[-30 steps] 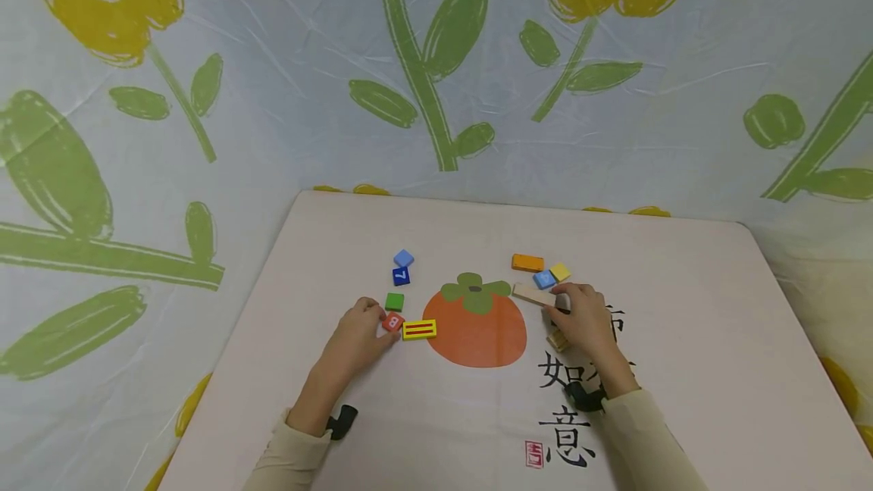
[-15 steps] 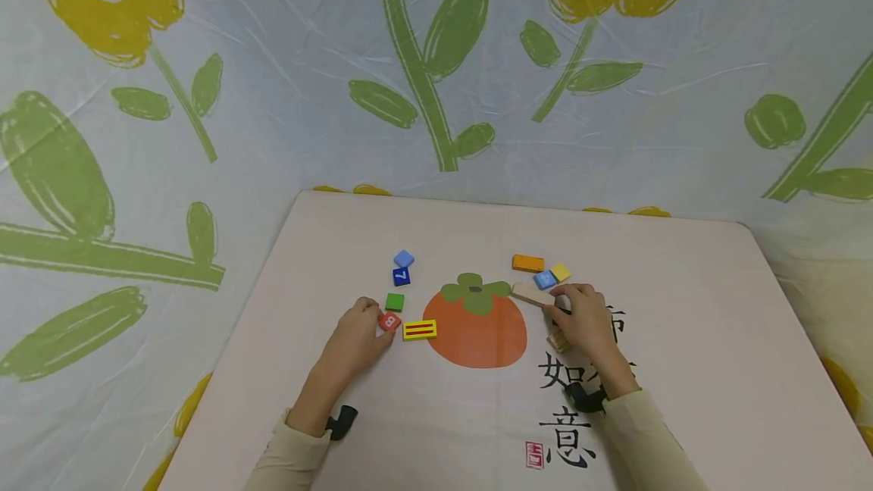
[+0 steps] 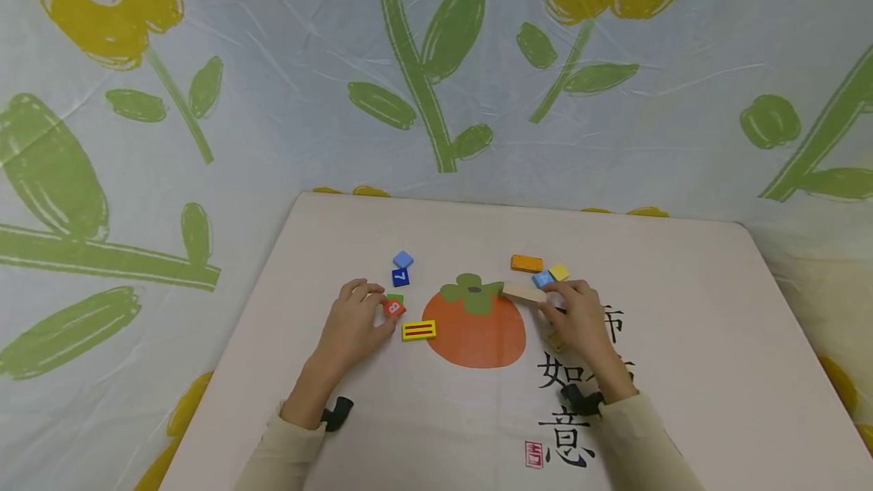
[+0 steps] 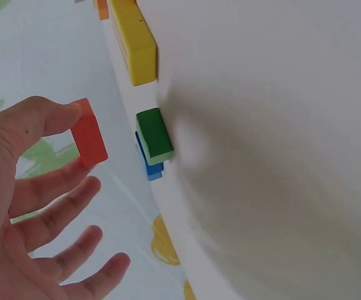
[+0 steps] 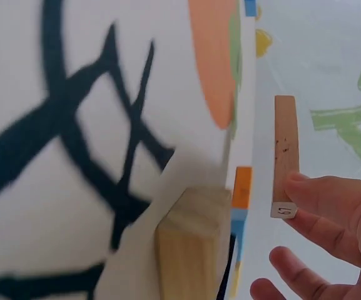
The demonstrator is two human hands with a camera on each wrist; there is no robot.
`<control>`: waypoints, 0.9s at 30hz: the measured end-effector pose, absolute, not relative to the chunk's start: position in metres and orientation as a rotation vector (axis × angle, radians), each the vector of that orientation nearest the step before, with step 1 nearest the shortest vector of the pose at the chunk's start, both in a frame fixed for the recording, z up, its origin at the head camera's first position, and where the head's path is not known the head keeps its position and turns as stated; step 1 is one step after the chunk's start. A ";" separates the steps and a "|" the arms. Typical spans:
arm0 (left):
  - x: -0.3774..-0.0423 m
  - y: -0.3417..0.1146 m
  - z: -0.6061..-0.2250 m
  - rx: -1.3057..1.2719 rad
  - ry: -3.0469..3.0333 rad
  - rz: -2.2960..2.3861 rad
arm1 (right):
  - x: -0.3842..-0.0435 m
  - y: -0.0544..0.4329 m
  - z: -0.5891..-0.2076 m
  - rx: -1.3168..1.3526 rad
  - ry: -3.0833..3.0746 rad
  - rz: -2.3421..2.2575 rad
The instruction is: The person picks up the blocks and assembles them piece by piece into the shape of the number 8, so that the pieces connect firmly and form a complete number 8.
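Note:
Between thumb and forefinger, my left hand (image 3: 352,326) pinches a red block (image 4: 89,132) marked with an 8, raised off the table in the left wrist view. A green block (image 4: 155,134) stands on the table just past it, partly covered by the red one in the head view. My right hand (image 3: 578,318) pinches one end of a long plain wooden block (image 5: 286,150), its end printed with a small number, held up above the table. Under that hand another wooden block (image 5: 194,240) rests on the table, partly hidden by the hand in the head view.
A yellow block with red stripes (image 3: 419,330) lies right of the left hand. Dark blue (image 3: 400,276) and light blue (image 3: 403,259) blocks sit beyond it. Orange (image 3: 527,263), blue (image 3: 542,279) and yellow (image 3: 559,272) blocks lie beyond the right hand. The tablecloth (image 3: 436,415) carries a printed persimmon.
The left hand has lifted the red block away from beside the striped block, toward the green one. The right hand has raised the long wooden block and shifted it slightly left.

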State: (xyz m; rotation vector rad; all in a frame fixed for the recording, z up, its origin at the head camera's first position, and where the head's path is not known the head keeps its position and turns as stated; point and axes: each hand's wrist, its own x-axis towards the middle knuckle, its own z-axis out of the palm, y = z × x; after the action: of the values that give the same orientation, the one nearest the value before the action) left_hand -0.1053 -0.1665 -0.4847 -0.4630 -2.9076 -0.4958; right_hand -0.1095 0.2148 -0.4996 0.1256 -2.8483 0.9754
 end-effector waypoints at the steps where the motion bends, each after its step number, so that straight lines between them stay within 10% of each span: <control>1: -0.107 -0.166 -0.484 -0.483 -2.902 -0.486 | -0.110 0.213 -0.499 0.131 -2.847 0.986; 27: -0.162 -0.126 -0.478 -0.991 -2.903 -0.373 | -0.133 0.159 -0.512 0.281 -2.847 1.173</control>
State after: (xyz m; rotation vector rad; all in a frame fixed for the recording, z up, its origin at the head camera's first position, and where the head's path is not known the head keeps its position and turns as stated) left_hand -0.1617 -0.1263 -0.4783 -0.9913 -2.9025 -0.3730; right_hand -0.1332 0.1588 -0.5116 0.2809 -2.8472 1.1730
